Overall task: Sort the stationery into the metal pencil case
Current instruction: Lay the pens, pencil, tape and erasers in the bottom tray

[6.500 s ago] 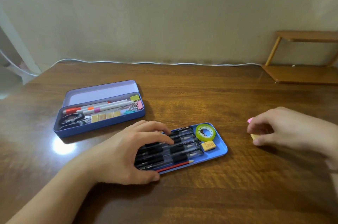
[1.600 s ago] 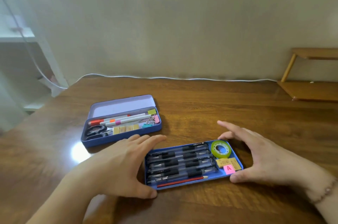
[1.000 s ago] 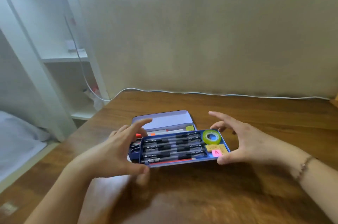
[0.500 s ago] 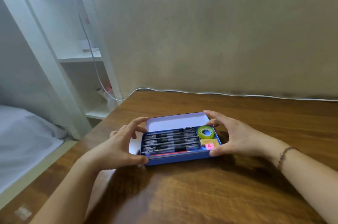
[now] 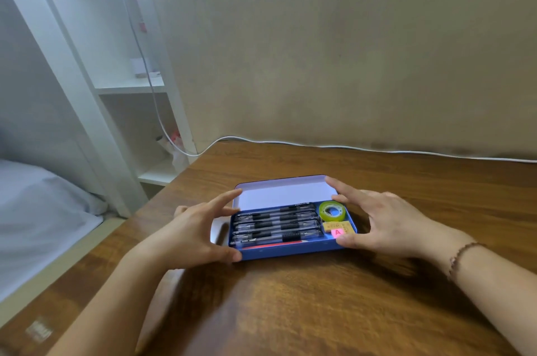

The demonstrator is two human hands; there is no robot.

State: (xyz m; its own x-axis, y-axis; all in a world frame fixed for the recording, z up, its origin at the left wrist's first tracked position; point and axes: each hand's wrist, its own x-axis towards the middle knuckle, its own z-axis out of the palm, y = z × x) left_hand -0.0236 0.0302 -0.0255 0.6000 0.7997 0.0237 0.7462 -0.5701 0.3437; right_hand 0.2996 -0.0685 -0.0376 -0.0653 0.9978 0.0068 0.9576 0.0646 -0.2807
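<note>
Two bare hands framed a blue metal pencil case (image 5: 286,252) that sat on a brown wooden table (image 5: 334,306), its pale lilac lid (image 5: 283,190) lying open toward the wall. Seated in the top of the case was a blue inner tray (image 5: 353,220) whose long compartment held a row of black gel pens (image 5: 276,223) lying side by side, with a red pencil (image 5: 273,244) along the near edge. At the tray's right end lay a green roll of tape (image 5: 333,210), and just in front of it a yellow eraser (image 5: 337,225) beside a pink square eraser marked with the letter A (image 5: 337,232).

The left hand (image 5: 191,235) was spread wide, thumb against the near left corner of the case and fingers reaching over the tray's left end. The right hand (image 5: 386,223) was likewise spread, thumb pressed on the near right corner and forefinger touching the lid's right edge; a beaded bracelet (image 5: 462,258) circled that wrist. Neither hand pinched any single item.

A white cable (image 5: 406,150) ran along the table's far edge beneath a beige wall (image 5: 348,50), and a white shelf unit (image 5: 130,88) stood to the left.
</note>
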